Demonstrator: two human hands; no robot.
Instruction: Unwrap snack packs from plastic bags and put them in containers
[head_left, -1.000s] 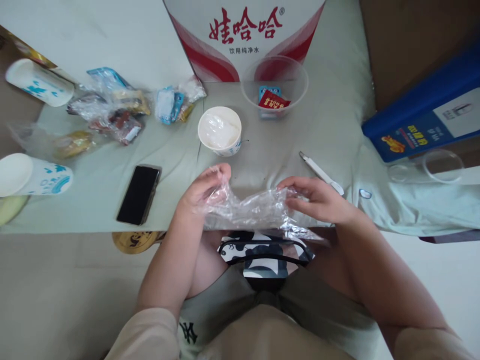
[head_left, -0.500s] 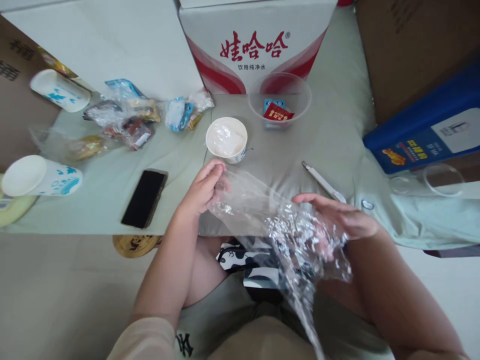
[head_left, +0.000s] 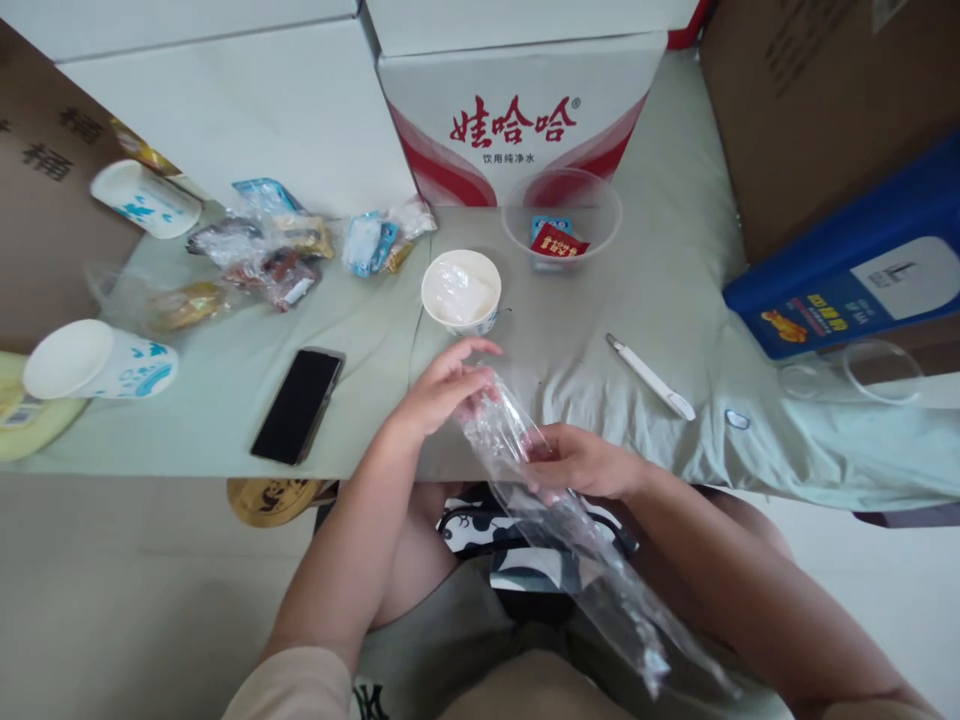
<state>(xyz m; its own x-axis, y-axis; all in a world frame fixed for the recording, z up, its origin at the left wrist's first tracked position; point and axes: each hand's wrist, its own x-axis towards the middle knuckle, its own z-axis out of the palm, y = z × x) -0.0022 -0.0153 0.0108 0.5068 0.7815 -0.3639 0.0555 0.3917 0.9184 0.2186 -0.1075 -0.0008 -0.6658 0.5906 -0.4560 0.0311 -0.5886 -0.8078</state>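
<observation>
A clear plastic bag [head_left: 570,545], gathered into a long strip, runs from my left hand down over my lap. My left hand [head_left: 450,385] holds its upper end between thumb and fingers, just in front of a paper cup [head_left: 461,292] with clear plastic film inside. Lower along the strip, my right hand [head_left: 577,460] is closed around the gathered plastic. The bag's lower end hangs loose. To the right of both hands lies a white utility knife [head_left: 651,376] on the cloth.
Left of my hands is a phone [head_left: 298,405]. Behind it lie several wrapped snack packets [head_left: 262,245], and paper cups [head_left: 105,360] lie farther left. A clear plastic bowl [head_left: 517,225] holds small packets. A white carton [head_left: 517,70] stands behind; a blue box [head_left: 847,270] is at right.
The bag was spread wide and crinkled; now it is drawn into a narrow strip. My right hand has moved left and closed on it. The view has shifted slightly.
</observation>
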